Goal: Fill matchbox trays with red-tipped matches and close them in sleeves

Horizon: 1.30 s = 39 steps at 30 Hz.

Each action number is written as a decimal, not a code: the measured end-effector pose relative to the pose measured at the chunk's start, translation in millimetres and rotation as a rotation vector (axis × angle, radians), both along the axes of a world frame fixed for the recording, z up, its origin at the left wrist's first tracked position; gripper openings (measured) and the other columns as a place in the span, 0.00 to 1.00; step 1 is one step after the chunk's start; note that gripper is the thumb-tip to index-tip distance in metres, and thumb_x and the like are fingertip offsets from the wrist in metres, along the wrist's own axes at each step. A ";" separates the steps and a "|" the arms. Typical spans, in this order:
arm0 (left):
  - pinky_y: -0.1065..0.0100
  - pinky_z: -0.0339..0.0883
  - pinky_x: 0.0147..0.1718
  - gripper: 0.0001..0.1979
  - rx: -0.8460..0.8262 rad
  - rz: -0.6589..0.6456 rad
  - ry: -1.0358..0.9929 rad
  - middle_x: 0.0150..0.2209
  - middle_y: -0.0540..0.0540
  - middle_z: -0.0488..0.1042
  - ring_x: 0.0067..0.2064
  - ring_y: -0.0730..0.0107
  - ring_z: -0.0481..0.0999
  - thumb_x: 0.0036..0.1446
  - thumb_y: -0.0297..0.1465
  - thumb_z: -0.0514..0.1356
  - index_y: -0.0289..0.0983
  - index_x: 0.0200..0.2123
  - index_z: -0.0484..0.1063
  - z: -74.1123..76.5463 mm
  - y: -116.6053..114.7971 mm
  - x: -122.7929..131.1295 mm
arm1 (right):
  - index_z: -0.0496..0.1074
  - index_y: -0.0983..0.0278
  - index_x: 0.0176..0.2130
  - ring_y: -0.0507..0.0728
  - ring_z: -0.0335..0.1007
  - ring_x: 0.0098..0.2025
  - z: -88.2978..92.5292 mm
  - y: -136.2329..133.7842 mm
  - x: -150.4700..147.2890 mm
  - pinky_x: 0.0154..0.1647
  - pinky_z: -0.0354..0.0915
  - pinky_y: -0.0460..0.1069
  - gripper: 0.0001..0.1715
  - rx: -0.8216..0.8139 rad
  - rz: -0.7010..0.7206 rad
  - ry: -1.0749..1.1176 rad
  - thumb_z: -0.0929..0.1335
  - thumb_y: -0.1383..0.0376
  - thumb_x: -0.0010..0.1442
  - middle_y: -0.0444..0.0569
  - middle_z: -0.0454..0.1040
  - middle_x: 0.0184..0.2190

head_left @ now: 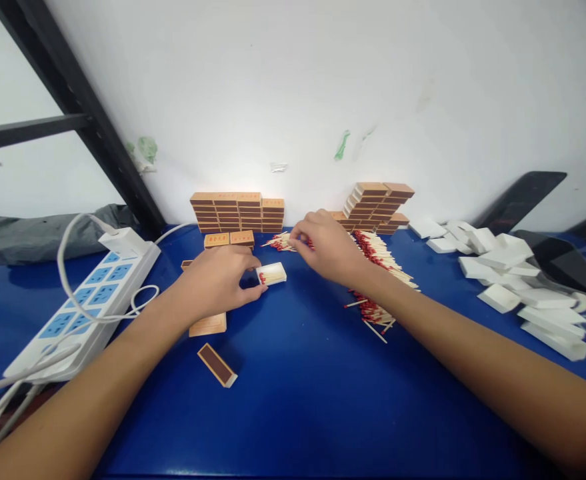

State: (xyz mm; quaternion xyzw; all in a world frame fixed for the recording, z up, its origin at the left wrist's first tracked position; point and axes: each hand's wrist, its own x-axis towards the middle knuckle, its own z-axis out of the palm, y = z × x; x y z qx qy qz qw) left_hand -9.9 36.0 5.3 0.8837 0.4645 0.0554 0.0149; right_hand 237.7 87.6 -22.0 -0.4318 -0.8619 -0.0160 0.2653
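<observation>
Left hand (217, 277) pinches white tray (283, 271) of red-tipped matches (273, 276); right hand (325, 245), at two o'clock from it, grip narrow, cannot tell whether holding anything.

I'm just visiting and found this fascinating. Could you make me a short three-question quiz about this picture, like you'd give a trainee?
1. Which hand is holding the small white tray?
2. True or false: the power strip lies on the person's left side.
3. What lies inside that tray? A) coins B) matches C) screws

Key:
1. The left hand.
2. True.
3. B.
</observation>
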 end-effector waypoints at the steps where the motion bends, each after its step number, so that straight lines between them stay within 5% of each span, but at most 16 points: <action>1: 0.59 0.68 0.39 0.14 0.001 -0.008 -0.006 0.42 0.44 0.83 0.45 0.55 0.81 0.64 0.42 0.65 0.39 0.45 0.83 -0.6 0.3 -0.2 | 0.79 0.65 0.39 0.63 0.66 0.46 -1.1 5.7 5.5 0.50 0.61 0.57 0.09 -0.005 -0.031 -0.035 0.69 0.68 0.72 0.54 0.75 0.37; 9: 0.60 0.66 0.37 0.14 -0.015 -0.002 0.004 0.42 0.44 0.82 0.44 0.57 0.80 0.64 0.42 0.65 0.39 0.45 0.83 -0.7 1.3 0.7 | 0.78 0.64 0.35 0.64 0.65 0.48 -16.0 21.1 17.9 0.50 0.60 0.57 0.11 -0.130 -0.060 -0.221 0.69 0.67 0.71 0.56 0.75 0.39; 18: 0.60 0.68 0.38 0.14 0.003 -0.023 -0.015 0.42 0.44 0.83 0.44 0.56 0.81 0.64 0.41 0.65 0.39 0.45 0.83 -1.5 1.3 -0.2 | 0.77 0.65 0.46 0.68 0.63 0.54 -18.9 11.9 4.0 0.54 0.59 0.58 0.09 -0.036 -0.037 -0.230 0.69 0.63 0.74 0.59 0.76 0.46; 26: 0.61 0.68 0.38 0.13 -0.003 -0.018 -0.020 0.42 0.43 0.83 0.44 0.56 0.81 0.64 0.41 0.65 0.39 0.44 0.83 -1.0 1.0 0.9 | 0.78 0.64 0.40 0.67 0.64 0.52 -20.4 13.8 4.7 0.55 0.59 0.59 0.11 -0.063 -0.030 -0.213 0.67 0.64 0.74 0.58 0.76 0.43; 33: 0.61 0.67 0.38 0.12 -0.001 -0.018 -0.025 0.41 0.44 0.83 0.43 0.57 0.81 0.64 0.40 0.65 0.39 0.43 0.83 -0.8 1.8 0.0 | 0.78 0.66 0.41 0.66 0.64 0.52 -5.2 8.3 3.8 0.55 0.60 0.58 0.10 -0.144 -0.001 -0.200 0.68 0.65 0.74 0.58 0.77 0.44; 39: 0.60 0.70 0.40 0.14 0.017 -0.017 0.000 0.42 0.42 0.83 0.46 0.54 0.82 0.64 0.42 0.65 0.38 0.45 0.83 -0.8 0.8 1.4 | 0.77 0.64 0.40 0.64 0.64 0.50 9.6 -11.9 -8.5 0.52 0.59 0.56 0.06 -0.147 0.175 -0.140 0.70 0.65 0.72 0.54 0.76 0.42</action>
